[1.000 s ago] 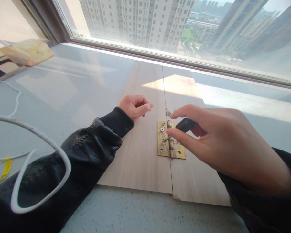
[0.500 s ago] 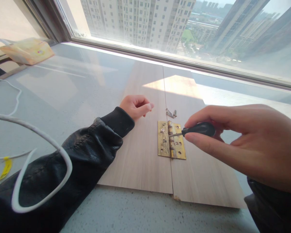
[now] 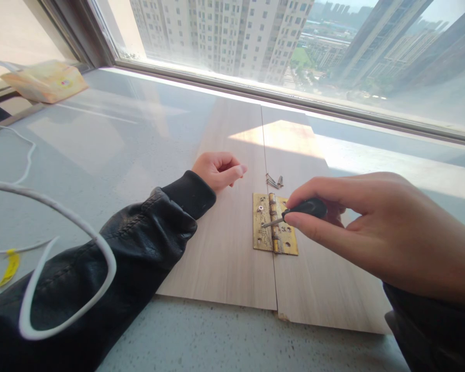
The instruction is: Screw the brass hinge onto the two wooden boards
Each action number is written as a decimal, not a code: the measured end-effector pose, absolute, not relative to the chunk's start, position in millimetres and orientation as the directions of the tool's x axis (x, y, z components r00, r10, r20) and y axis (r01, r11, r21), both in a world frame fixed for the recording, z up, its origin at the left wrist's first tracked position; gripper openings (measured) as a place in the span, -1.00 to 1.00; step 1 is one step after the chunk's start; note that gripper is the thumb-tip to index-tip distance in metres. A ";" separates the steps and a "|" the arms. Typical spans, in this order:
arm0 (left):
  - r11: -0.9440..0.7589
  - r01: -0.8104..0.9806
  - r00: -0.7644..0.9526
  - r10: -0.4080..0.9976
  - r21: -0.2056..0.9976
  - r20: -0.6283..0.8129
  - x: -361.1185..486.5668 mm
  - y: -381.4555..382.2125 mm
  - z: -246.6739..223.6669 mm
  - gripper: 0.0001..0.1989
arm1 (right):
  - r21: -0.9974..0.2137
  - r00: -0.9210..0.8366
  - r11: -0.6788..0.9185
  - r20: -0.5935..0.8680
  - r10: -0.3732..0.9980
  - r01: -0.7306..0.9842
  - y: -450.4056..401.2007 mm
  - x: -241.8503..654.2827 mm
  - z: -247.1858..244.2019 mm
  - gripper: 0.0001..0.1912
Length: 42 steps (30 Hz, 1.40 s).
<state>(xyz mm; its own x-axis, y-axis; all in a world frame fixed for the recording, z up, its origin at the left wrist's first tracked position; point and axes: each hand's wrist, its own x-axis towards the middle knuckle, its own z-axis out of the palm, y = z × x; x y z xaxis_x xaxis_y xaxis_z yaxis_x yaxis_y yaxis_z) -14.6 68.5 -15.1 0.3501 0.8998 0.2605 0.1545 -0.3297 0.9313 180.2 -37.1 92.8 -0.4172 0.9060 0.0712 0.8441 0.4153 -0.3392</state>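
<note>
My right hand (image 3: 356,222) pinches the black handle of a screwdriver (image 3: 308,207) between thumb and fingers. Its metal shaft slants left across a brass hinge (image 3: 262,240), the tip at a middle hole of the left leaf; whether a screw sits under it I cannot make out. A cross-head screw (image 3: 261,208) shows in an upper hole of that leaf. The hinge spans the seam between two pale wooden boards (image 3: 225,258). Resting on the left board, my left hand (image 3: 219,170) is closed loosely, fingers curled, with nothing visible in it.
Several loose screws (image 3: 275,181) lie just above the hinge. A white cable (image 3: 73,212) with a yellow tag (image 3: 10,268) loops over my left sleeve. Farther back are a soft packet (image 3: 44,82) and the window frame (image 3: 225,85). The boards lie on a speckled sill (image 3: 201,336).
My right hand has moved left and slightly down with the screwdriver. Its tip has passed from the hinge's knuckle to the left leaf. My left hand has stayed put.
</note>
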 end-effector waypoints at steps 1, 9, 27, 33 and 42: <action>-0.331 0.153 0.349 0.900 0.931 0.262 -14.4 68.6 -15.2 -0.81 | -0.330 -0.416 0.416 0.073 0.906 0.848 -37.2 180.5 92.8 -0.82; -0.330 0.166 0.344 0.902 0.929 0.259 -15.4 68.9 -16.0 -0.79 | -0.284 -0.384 0.390 0.082 0.920 0.876 -35.4 184.7 93.5 -0.83; -0.313 0.155 0.322 0.913 0.937 0.252 -14.2 66.1 -14.5 -0.80 | -0.305 -0.532 0.536 0.104 0.840 0.787 -41.7 183.1 95.4 -0.85; -0.303 0.140 0.328 0.912 0.943 0.245 -13.2 63.9 -13.5 -0.80 | -0.255 -0.570 0.582 0.126 0.812 0.773 -42.9 179.2 88.8 -0.82; -0.461 0.292 0.438 0.843 0.838 0.312 -16.9 45.4 -10.1 -0.75 | -0.176 -0.461 0.502 0.229 0.857 0.847 -29.0 179.3 79.9 -0.53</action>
<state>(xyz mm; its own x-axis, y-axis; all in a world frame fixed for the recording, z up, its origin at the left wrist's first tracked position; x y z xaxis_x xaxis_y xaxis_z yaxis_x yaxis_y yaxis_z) -16.9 45.4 -10.1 0.4384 0.8430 0.3117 0.2916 -0.4615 0.8379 179.3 -29.0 79.9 -0.4610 0.8574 0.2288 0.8467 0.5022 -0.1758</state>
